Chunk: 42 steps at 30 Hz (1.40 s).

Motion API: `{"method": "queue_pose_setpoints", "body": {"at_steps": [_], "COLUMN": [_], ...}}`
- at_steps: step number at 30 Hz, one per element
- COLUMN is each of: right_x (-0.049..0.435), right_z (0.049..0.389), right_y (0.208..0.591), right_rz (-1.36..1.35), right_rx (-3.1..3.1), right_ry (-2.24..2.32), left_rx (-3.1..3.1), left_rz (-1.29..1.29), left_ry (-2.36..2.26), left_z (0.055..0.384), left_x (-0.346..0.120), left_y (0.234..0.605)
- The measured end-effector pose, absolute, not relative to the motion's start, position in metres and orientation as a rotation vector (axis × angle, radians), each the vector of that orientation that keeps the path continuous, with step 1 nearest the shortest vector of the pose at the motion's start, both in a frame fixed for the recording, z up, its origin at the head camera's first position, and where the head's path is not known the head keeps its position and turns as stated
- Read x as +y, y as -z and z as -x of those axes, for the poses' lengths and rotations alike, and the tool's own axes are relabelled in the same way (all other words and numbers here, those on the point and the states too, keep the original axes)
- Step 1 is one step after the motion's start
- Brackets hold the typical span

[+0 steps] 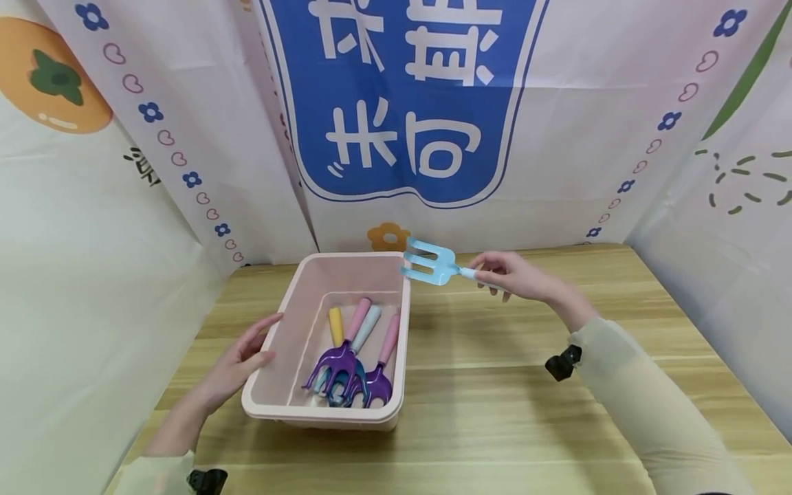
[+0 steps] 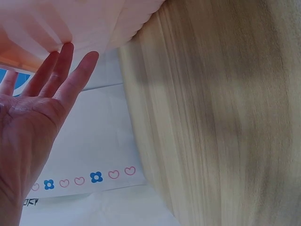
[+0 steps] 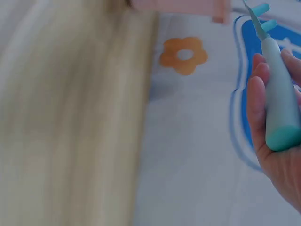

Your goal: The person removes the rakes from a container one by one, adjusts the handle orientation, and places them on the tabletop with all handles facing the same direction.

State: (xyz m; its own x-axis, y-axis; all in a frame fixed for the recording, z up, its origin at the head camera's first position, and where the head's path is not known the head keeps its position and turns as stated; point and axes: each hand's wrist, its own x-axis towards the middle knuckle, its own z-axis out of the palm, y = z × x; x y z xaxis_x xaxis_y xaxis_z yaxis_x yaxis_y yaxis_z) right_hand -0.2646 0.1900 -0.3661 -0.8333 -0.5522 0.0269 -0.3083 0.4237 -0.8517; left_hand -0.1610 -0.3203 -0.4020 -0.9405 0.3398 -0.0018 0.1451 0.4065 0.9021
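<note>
A pale pink plastic bin (image 1: 295, 302) sits on the wooden table, left of centre. My left hand (image 1: 235, 361) holds its left side, thumb over the rim and fingers against the outer wall; the left wrist view shows those fingers (image 2: 84, 66) fairly straight. My right hand (image 1: 504, 273) grips a light blue hand fork (image 1: 436, 267) by its handle, above the table right of the bin. The fork's tines point left and overlap the bin's far right corner in the head view. Inside the bin lie purple hand rakes (image 1: 337, 361) with pink handles, a light blue handle (image 1: 368, 326) and a yellow handle (image 1: 336, 326).
The wood-grain table (image 1: 495, 412) extends to the right of the bin. Printed white cloth (image 1: 569, 137) with a blue sign panel (image 1: 402, 185) hangs behind it, and more cloth lines both sides.
</note>
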Motion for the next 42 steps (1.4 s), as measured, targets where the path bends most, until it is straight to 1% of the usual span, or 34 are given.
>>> {"method": "queue_pose_setpoints", "body": {"at_steps": [10,21,32,42], "right_x": [0.206,0.194,0.169,0.156], "right_z": [0.264,0.257,0.268,0.274], "right_y": [0.418,0.462,0.475,0.474], "right_rz": [0.542,0.328,0.143,0.103], "right_rx": [2.443,2.458,2.502,2.492], "right_ry": [1.58,1.686,1.649,1.581], "left_rx": [2.473,2.447,2.471,2.451], "left_rz": [-0.4,-0.398,-0.33,-0.375], "left_ry": [-1.557,-1.589,-1.531,-1.565], "left_z": [0.16,0.159,0.161,0.159], "left_x": [-0.32,-0.32,-0.321,-0.322], "left_y": [0.401,0.401,0.399,0.4]}}
